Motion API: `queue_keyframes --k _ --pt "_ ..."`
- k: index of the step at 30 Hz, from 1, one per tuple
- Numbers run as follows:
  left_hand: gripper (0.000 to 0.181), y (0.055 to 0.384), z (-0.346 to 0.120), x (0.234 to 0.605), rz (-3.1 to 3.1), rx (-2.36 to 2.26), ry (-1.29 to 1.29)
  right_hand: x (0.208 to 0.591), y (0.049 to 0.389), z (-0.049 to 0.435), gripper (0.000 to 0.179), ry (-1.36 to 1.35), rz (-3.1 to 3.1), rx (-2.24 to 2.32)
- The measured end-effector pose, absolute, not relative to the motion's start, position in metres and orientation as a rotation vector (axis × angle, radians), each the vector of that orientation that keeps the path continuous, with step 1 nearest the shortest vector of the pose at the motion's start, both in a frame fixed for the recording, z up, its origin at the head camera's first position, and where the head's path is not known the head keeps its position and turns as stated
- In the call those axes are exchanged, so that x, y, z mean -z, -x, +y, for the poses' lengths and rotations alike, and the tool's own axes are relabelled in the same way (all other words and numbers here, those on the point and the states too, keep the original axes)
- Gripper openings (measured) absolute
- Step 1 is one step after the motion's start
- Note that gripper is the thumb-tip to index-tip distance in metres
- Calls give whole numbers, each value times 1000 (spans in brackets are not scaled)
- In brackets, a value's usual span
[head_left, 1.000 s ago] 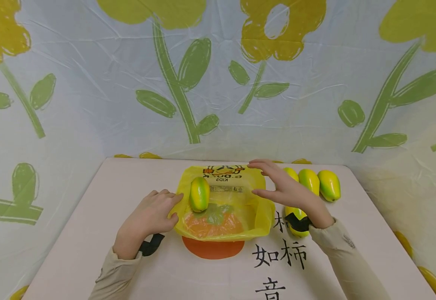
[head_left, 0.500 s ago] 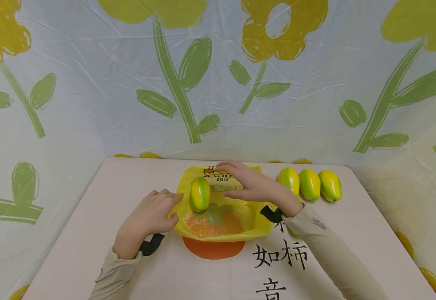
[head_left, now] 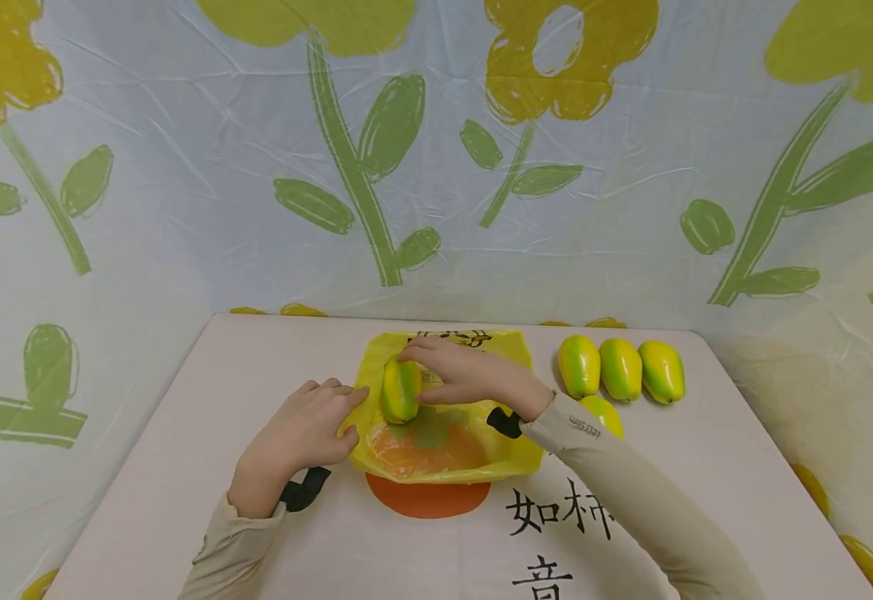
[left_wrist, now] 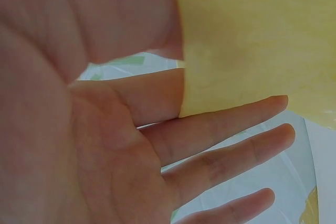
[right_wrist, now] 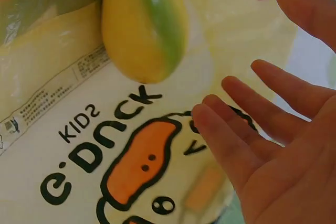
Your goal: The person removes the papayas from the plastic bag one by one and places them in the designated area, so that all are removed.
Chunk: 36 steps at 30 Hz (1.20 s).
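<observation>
A yellow-and-green papaya (head_left: 400, 390) lies on the left part of a flat yellow plastic bag (head_left: 507, 433) printed with a cartoon duck. My right hand (head_left: 466, 373) reaches over the bag, fingertips and thumb close at the papaya's right side. In the right wrist view its fingers (right_wrist: 226, 140) are spread and relaxed, a little apart from the papaya (right_wrist: 144, 30). The left hand (head_left: 304, 429) rests at the bag's left edge, index finger and thumb over the plastic. In the left wrist view the fingers (left_wrist: 231, 166) are straight, and the bag (left_wrist: 257, 40) hides the thumb and index tips.
Several more papayas (head_left: 621, 369) sit to the right of the bag, partly in a row, with one (head_left: 603, 414) in front. The table cloth (head_left: 406, 554) bears black characters and an orange print. A flower-printed curtain (head_left: 256, 267) encloses the back and sides.
My right hand has moved left across the bag, from its right edge to the papaya. The left hand and the papaya on the bag have kept their places.
</observation>
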State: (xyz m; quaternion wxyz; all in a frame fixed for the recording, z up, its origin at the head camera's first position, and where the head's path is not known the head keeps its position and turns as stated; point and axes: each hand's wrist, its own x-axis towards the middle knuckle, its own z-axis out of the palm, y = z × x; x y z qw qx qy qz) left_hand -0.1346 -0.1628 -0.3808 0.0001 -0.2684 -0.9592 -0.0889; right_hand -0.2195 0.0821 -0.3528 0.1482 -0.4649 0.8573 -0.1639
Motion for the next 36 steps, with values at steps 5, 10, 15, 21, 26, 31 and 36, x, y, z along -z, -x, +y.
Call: queue_keyframes --k 5,10,15,21,26,31,36 --pt "47 135 -162 382 -3003 282 849 367 228 69 65 1197 2441 345" --pt "47 135 -161 383 -3000 283 847 377 230 57 79 1096 2422 268" --pt "47 135 -161 383 -3001 271 853 385 229 53 95 1051 2432 216" --pt "47 135 -162 382 -3008 256 850 389 230 50 98 1121 2442 146" --pt "46 135 -162 380 -3012 250 849 389 230 49 97 1182 2419 160" --pt "46 135 -163 379 -3017 249 845 390 229 47 92 1189 2410 171" --pt "46 134 -163 379 -3024 258 844 391 228 46 78 1128 2364 247"
